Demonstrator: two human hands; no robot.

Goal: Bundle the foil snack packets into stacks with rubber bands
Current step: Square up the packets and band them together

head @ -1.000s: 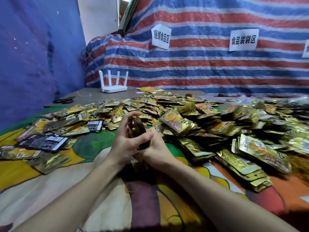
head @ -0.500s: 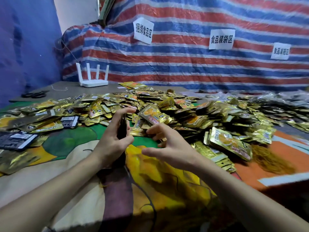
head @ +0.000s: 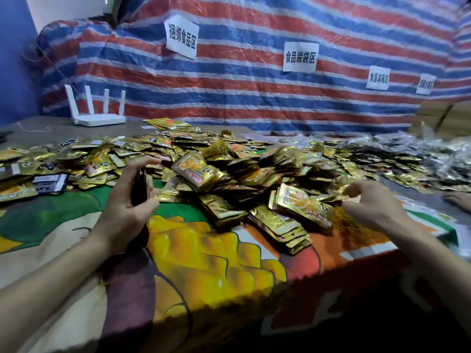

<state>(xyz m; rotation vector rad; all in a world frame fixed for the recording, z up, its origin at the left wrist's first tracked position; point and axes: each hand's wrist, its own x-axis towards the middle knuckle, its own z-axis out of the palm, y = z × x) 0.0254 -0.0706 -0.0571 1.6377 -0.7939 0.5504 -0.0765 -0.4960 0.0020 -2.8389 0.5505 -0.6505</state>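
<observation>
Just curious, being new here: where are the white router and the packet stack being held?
white router (head: 102, 121): head view, on its flat base.
packet stack (head: 139, 186): head view, on its dark exposed edge.

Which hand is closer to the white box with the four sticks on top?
Left. The left hand, gripping a stack of packets, is in front of the white router, slightly to its right. The right hand is much farther away, far off to the right.
</observation>
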